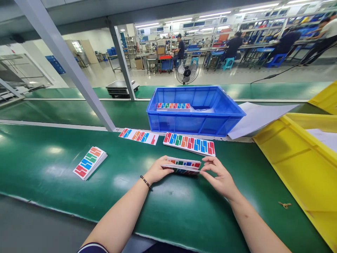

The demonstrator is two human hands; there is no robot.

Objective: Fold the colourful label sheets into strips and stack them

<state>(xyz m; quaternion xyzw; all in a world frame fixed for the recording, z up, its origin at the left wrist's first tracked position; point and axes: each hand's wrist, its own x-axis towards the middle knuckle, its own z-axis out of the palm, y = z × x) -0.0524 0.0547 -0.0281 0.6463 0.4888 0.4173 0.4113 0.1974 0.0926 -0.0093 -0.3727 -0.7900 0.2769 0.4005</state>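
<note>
Between my hands stands a stack of printed cards, white with colored shapes, its front part leaning apart from the rest. My left hand grips its left end, thumb in front and fingers behind. At the right end, my right hand has its thumb and fingertips at the card edges; whether they pinch a card is hard to see. Just behind lies a longer stack of printed cards. Left of that is a flat strip of cards with gaps in its print. A smaller card stack lies farther left.
A blue bin behind the cards holds another printed stack. Yellow bins and a white sheet are at right. A rubber band lies on the green table. A grey post rises at left. People sit beyond a fan.
</note>
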